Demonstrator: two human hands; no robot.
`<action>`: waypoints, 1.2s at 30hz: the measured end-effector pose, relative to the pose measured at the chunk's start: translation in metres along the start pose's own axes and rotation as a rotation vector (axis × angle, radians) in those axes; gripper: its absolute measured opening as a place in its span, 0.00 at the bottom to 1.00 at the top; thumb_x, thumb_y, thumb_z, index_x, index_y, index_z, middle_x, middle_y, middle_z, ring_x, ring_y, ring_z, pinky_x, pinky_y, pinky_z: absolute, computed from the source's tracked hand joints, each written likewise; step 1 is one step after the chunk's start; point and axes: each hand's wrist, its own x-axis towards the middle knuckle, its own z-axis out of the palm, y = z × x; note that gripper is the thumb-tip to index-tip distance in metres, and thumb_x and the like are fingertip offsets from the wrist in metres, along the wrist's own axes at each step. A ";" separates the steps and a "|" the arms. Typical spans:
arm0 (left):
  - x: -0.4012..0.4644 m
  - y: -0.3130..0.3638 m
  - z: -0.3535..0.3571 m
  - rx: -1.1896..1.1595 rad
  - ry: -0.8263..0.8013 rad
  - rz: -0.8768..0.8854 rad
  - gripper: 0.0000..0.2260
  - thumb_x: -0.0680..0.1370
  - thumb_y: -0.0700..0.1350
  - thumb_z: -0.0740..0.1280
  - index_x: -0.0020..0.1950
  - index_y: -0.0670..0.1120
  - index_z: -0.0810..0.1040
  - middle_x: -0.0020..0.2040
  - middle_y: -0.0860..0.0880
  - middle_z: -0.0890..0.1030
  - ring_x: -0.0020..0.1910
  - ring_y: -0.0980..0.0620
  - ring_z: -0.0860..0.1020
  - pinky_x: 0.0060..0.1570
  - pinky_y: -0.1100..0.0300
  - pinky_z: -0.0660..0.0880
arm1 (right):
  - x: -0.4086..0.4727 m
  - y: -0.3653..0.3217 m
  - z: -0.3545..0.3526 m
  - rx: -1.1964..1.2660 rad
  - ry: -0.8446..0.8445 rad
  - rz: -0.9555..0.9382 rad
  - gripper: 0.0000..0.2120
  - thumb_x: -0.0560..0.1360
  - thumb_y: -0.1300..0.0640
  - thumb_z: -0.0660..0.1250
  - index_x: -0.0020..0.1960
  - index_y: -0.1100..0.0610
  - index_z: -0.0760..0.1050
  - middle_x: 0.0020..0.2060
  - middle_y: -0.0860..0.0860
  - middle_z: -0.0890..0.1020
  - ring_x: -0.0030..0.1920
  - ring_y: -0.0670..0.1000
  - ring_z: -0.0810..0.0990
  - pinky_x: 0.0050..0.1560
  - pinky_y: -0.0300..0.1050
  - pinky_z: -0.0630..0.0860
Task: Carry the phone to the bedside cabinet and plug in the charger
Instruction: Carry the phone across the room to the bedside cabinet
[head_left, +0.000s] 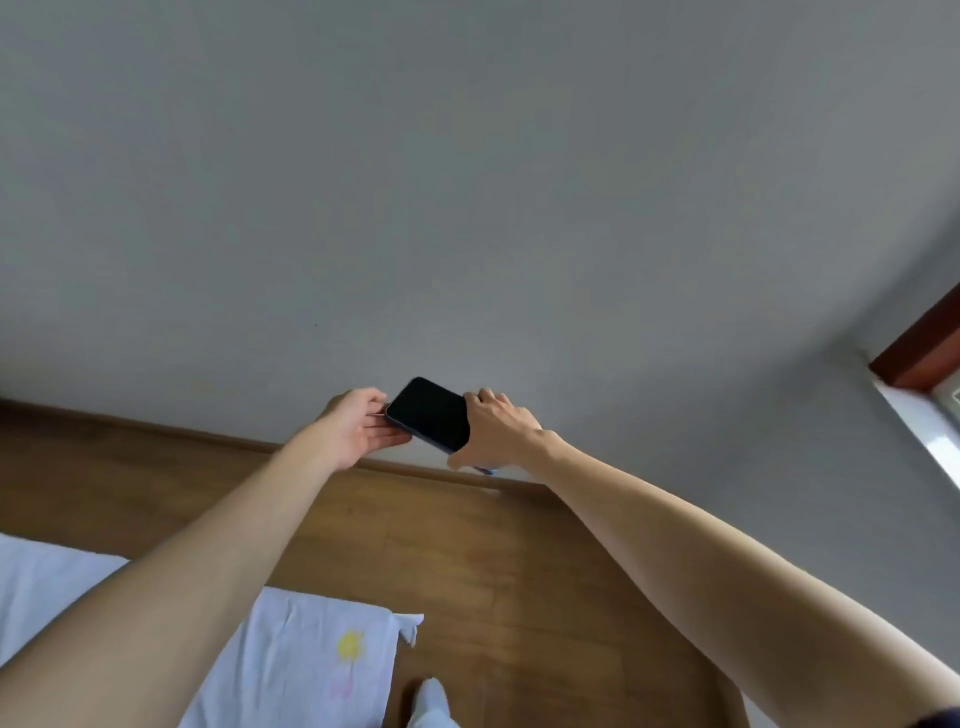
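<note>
**Phone held up in both hands in front of the wall**

From my feed I see both bare arms stretched forward and up, meeting at the phone. Its dark screen faces the camera and it sits tilted, one corner up toward the grey wall behind it. It rests on nothing; only the hands carry it.

The left hand cups the phone's left end, palm turned up, thumb over the top edge and fingers beneath it, curled against that end. The right hand closes over the phone's right end from above, fingers bent on the upper edge, thumb low under the near corner. A sliver of blue shows below that thumb; I cannot tell whether it is the phone's case or something else.

Below the hands runs the top rail of a wooden headboard, its panel filling the lower middle of my view. A white pillow with a small yellow and pink print lies at the bottom left, against the headboard. At the far right edge I see a window frame with a dark red-brown upper edge.
</note>
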 end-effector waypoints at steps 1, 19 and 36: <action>0.016 0.009 0.000 -0.002 0.000 -0.001 0.17 0.81 0.39 0.59 0.67 0.32 0.69 0.60 0.30 0.78 0.48 0.36 0.81 0.46 0.47 0.78 | 0.020 0.002 -0.001 -0.002 -0.010 0.002 0.36 0.68 0.42 0.72 0.68 0.60 0.66 0.57 0.56 0.73 0.57 0.57 0.73 0.47 0.50 0.76; 0.232 0.141 -0.039 -0.180 0.231 -0.016 0.11 0.80 0.38 0.59 0.59 0.32 0.72 0.54 0.32 0.78 0.49 0.34 0.80 0.46 0.45 0.78 | 0.317 -0.004 -0.034 -0.083 -0.147 -0.209 0.33 0.66 0.44 0.70 0.64 0.59 0.65 0.55 0.56 0.71 0.54 0.58 0.72 0.47 0.51 0.76; 0.239 0.163 -0.157 -0.623 0.750 0.019 0.10 0.81 0.40 0.59 0.58 0.36 0.73 0.57 0.33 0.79 0.52 0.36 0.81 0.44 0.48 0.80 | 0.491 -0.161 -0.025 -0.225 -0.323 -0.915 0.34 0.65 0.42 0.72 0.64 0.58 0.67 0.52 0.53 0.71 0.52 0.54 0.72 0.46 0.50 0.78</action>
